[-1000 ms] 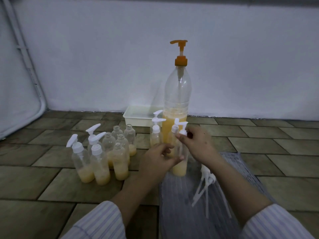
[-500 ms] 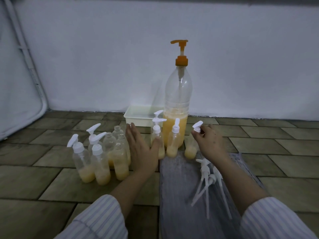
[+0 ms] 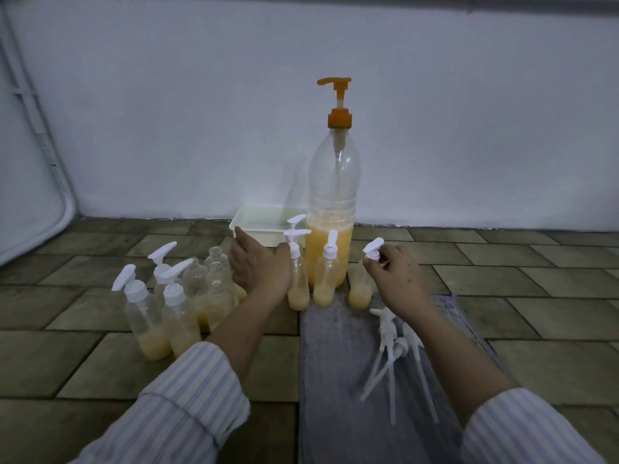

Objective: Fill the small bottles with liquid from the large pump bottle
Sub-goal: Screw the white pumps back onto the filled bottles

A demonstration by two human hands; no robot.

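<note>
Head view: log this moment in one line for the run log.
right hand: pinches white pump cap on small bottle | left hand: open, beside uncapped bottles | large pump bottle: upright, untouched

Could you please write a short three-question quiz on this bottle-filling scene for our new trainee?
1. True or false: the right hand pinches the white pump cap of a small bottle.
2. What colour is the pump on the large bottle? A) white B) orange C) blue
3. Fill in: the loose spare pumps lie on a grey ____.

Key: 1 true; 2 B; 3 cloth.
</note>
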